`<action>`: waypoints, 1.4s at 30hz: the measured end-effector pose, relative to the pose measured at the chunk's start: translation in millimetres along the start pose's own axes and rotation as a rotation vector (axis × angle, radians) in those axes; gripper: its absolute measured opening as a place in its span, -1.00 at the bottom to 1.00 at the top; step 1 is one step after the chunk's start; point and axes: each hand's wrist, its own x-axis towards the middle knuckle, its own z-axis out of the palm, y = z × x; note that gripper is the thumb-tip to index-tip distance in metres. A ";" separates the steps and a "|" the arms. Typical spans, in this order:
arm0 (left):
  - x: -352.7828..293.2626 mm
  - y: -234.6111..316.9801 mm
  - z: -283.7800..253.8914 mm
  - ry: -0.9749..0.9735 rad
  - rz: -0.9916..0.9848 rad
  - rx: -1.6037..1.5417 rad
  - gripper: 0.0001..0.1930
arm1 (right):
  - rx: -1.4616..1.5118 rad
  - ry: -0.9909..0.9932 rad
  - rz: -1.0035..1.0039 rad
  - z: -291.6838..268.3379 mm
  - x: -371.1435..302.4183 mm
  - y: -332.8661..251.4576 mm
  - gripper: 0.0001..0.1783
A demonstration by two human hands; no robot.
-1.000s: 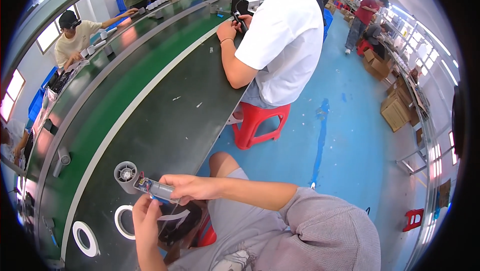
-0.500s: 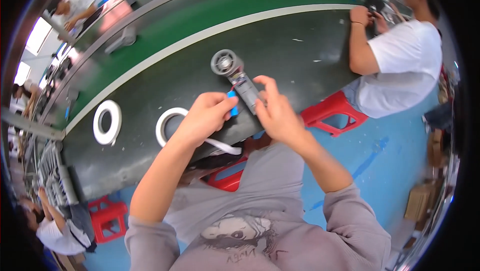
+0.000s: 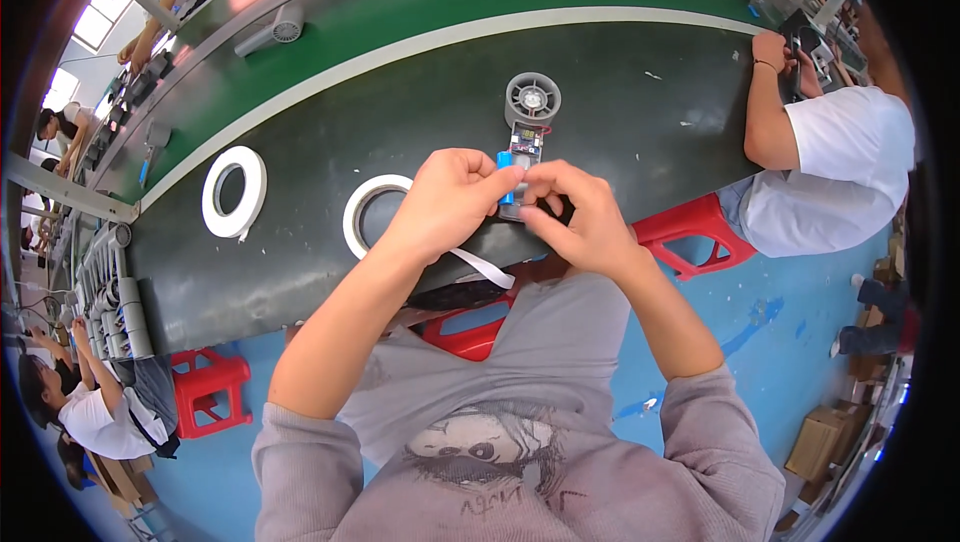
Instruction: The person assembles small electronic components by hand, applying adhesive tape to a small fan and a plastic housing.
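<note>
My left hand (image 3: 455,199) is closed on a blue cylindrical battery (image 3: 505,170), pinched between thumb and fingers beside the handle of a handheld fan. The grey fan (image 3: 533,102) lies on the dark bench, its round head away from me. Its handle is uncovered, showing a small circuit board (image 3: 527,138) and thin wires. My right hand (image 3: 590,222) is closed, its bent fingers meeting my left fingertips over the lower handle; whatever they pinch is hidden. Left of my hands, a roll of white tape (image 3: 354,222) lies with a loose strip (image 3: 487,269) trailing toward the bench edge.
Another white tape roll (image 3: 253,204) lies farther left on the bench (image 3: 300,282). Beyond a pale rail runs a green conveyor belt (image 3: 420,27) with a grey fan (image 3: 272,32) on it. A co-worker (image 3: 830,162) sits at right by a red stool (image 3: 697,235). Grey parts (image 3: 118,302) stand at left.
The fan now lies more upright in view, farther right. My left hand has brought the battery against the handle, and my right fingers have moved in from the handle's right side to meet it.
</note>
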 end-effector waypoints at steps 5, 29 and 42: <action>-4.7 -0.2 4.3 -0.039 -0.004 0.018 -0.64 | 0.268 -0.042 0.197 -1.3 2.9 3.9 -0.28; -99.7 -52.1 -41.8 0.318 0.379 0.921 -0.67 | 0.281 -0.126 0.132 -11.2 1.8 18.8 -0.33; -74.6 -51.9 -12.5 0.198 0.550 0.703 -0.82 | 0.326 -0.106 0.132 -12.7 -0.8 22.0 -0.31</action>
